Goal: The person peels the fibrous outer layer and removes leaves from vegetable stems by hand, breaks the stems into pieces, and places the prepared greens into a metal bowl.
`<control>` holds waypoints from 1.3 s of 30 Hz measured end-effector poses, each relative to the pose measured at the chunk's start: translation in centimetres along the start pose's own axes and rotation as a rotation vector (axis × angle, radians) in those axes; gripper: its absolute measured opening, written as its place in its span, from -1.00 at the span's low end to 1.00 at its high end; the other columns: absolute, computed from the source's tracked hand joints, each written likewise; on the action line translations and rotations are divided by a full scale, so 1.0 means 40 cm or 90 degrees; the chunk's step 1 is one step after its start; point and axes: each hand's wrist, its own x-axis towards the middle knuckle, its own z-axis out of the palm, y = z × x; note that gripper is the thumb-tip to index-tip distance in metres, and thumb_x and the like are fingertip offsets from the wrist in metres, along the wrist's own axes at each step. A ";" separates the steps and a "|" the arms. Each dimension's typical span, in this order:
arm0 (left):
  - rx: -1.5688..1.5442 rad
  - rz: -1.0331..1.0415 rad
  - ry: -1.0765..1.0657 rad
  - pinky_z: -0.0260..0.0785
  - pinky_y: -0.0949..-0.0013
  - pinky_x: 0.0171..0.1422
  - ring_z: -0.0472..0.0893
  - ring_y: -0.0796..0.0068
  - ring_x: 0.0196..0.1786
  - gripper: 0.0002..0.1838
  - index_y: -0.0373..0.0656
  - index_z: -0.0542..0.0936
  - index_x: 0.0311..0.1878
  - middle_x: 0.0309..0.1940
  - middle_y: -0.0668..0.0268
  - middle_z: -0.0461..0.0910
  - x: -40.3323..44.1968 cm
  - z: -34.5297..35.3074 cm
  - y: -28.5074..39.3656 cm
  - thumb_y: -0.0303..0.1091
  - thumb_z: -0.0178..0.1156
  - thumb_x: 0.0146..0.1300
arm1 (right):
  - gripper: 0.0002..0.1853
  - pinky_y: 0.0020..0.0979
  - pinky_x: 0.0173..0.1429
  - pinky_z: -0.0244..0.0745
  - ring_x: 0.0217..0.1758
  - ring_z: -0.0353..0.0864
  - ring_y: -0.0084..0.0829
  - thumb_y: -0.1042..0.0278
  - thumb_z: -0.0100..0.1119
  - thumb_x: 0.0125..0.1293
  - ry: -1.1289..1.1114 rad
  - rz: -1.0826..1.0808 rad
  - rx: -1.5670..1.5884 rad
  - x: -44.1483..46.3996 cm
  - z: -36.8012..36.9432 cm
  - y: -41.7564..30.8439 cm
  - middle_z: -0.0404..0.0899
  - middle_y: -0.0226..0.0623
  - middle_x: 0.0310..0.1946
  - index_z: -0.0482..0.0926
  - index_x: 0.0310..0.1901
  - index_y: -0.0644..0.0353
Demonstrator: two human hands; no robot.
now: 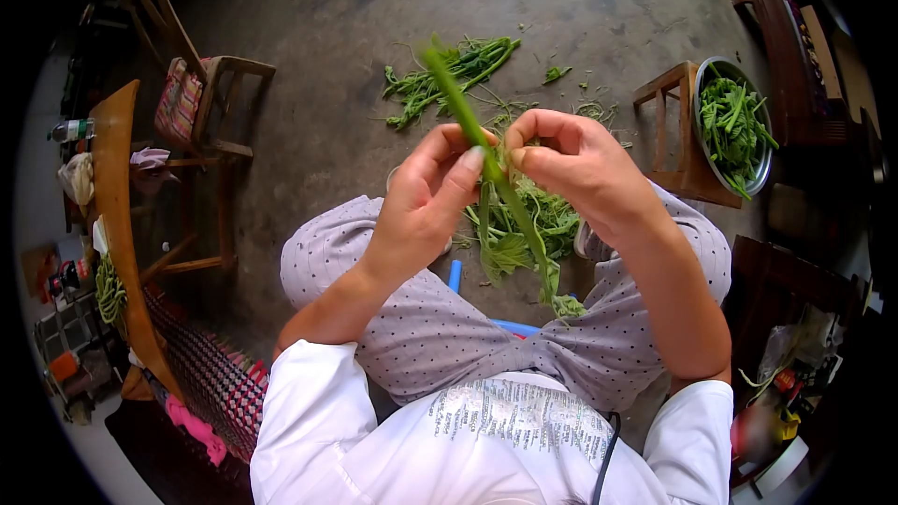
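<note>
A long green leafy vine stem [456, 98] runs slantwise between my hands, its upper tip blurred and its leafy end hanging over my lap. My left hand [421, 196] is closed around its middle, thumb lying along it. Close beside that grip, my right hand [589, 173] is closed in a pinch at the stem, seemingly on a thin pale-green strand; the fingertips partly hide it. Below my hands, between my feet, lies a heap of leaves and stringy trimmings [552, 220]. Farther out on the floor rests a bunch of green stems [454, 75].
On the right, a metal basin [768, 168] of green stems stands on a wooden stool [666, 93]. A wooden chair [234, 65] and a wooden table [114, 168] are on the left, with green beans [109, 290] near the table edge. Small scraps [557, 74] dot the concrete floor.
</note>
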 end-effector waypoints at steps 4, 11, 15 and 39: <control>-0.078 -0.014 0.010 0.47 0.34 0.05 0.59 0.45 -0.07 -0.73 -0.25 0.37 0.07 -0.20 0.27 0.52 0.008 -0.013 0.010 -0.30 -0.05 0.43 | -0.92 -0.69 -0.41 0.19 -0.47 0.32 -0.76 0.41 0.05 0.25 -0.045 0.053 0.167 -0.011 -0.025 -0.023 0.46 -0.48 -0.46 0.44 -0.29 0.22; -0.090 -0.036 0.010 0.50 0.31 0.02 0.60 0.40 -0.07 -0.72 -0.26 0.40 0.07 -0.18 0.28 0.51 0.014 -0.024 0.010 -0.30 -0.01 0.42 | -0.91 -0.71 -0.46 0.10 -0.52 0.21 -0.78 0.39 0.03 0.32 0.070 -0.047 -0.003 -0.027 -0.088 -0.032 0.31 -0.60 -0.54 0.42 -0.27 0.21; -0.076 -0.045 -0.010 0.50 0.33 0.01 0.59 0.41 -0.07 -0.73 -0.25 0.41 0.07 -0.16 0.29 0.51 0.008 -0.015 0.003 -0.33 0.01 0.40 | -0.84 -0.70 -0.46 0.13 -0.49 0.26 -0.80 0.36 0.17 0.29 0.112 -0.108 -0.095 -0.027 -0.068 -0.046 0.38 -0.61 -0.51 0.53 -0.19 0.26; 0.512 0.281 0.100 0.52 0.48 -0.27 0.61 0.55 -0.32 -0.86 -0.26 0.55 -0.13 -0.35 0.29 0.56 0.008 0.018 -0.026 -0.54 0.17 0.24 | -0.48 -0.62 -0.40 0.01 -0.50 0.12 -0.72 -0.08 -0.19 0.47 0.081 -0.083 -0.138 -0.035 -0.024 -0.042 0.23 -0.57 -0.58 0.48 -0.43 0.21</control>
